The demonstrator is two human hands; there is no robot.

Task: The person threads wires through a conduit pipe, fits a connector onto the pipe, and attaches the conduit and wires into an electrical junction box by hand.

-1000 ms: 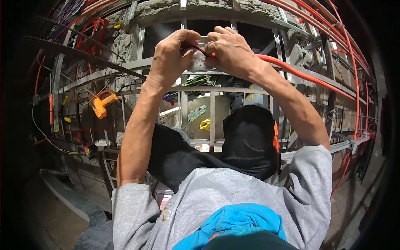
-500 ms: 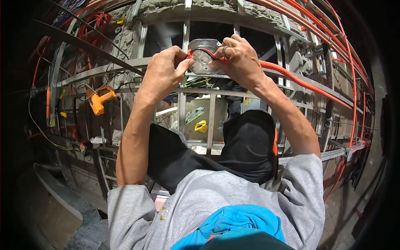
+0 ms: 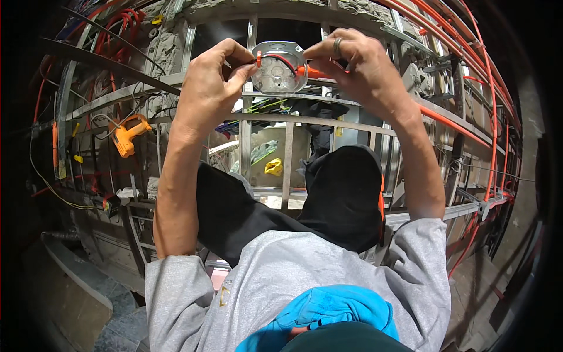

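A round-cornered metal junction box [image 3: 278, 83] stands before me, with red and black wires [image 3: 281, 57] curving through it. My left hand [image 3: 212, 85] is closed in a pinch, thumb and forefinger on a small orange ring-like fitting [image 3: 258, 59] at the box's left wall. At the right wall, an orange conduit fitting [image 3: 311, 71] enters the box. My right hand [image 3: 372, 73] is slightly blurred; its bent fingers are loosely apart beside the box's upper right corner, above that fitting. Orange conduit [image 3: 454, 124] runs off to the right, partly hidden behind the right hand.
Metal framing bars [image 3: 328, 124] cross beneath the box. An orange power tool [image 3: 130, 136] hangs at the left, near coiled red tubing [image 3: 120, 32]. Several orange conduits [image 3: 492, 94] line the right side. A yellow item [image 3: 273, 167] lies below, between my knees.
My right hand has lifted off the orange conduit fitting and shifted right. The left hand keeps its pinch at the box's left side. The whole view has shifted slightly.
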